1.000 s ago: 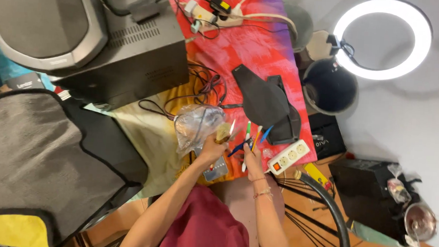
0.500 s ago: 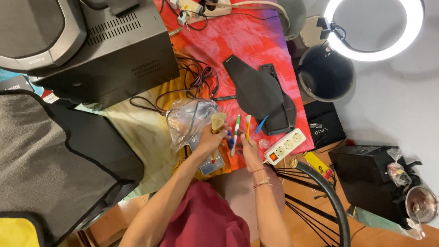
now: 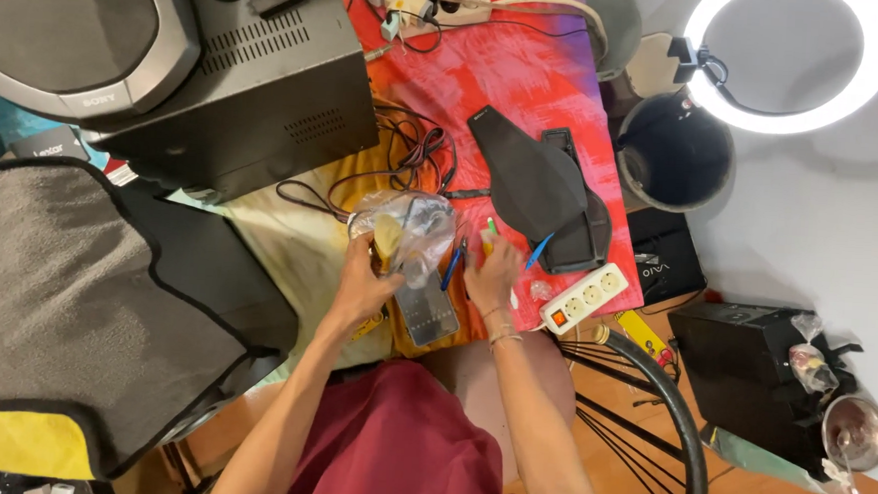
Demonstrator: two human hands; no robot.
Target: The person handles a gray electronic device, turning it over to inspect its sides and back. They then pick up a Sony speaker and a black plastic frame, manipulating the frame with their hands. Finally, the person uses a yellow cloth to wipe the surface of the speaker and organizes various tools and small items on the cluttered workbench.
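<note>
A: Where is the left hand (image 3: 362,288)?

B: It is closed on the near edge of a clear bag (image 3: 407,230). The bag sits just beyond its fingers, crumpled, with something yellowish inside.

A: And the right hand (image 3: 493,275)?

B: Just to the right of the bag, apart from the left hand. Its fingers are curled around some pens (image 3: 488,235); a green tip shows above the knuckles. How many it holds, I cannot tell.

A: Anything between the two hands?

B: A blue pen (image 3: 453,265) lies there, slanted, between the bag and the right hand. Nearer the body, below both hands, lies a flat grey device (image 3: 427,315) with rows of small marks.

A: What lies beyond the right hand?

B: A black pouch (image 3: 537,187), just past the fingertips, on a red cloth (image 3: 488,69). Another blue pen (image 3: 539,250) lies at the pouch's near edge, right of the hand.

A: And further right?

B: A white power strip (image 3: 585,297), near the right wrist, not touching it.

A: Beyond the left hand?

B: Dark cables (image 3: 404,155) tangled past the bag, and a black box (image 3: 257,87) further to the left of them.
</note>
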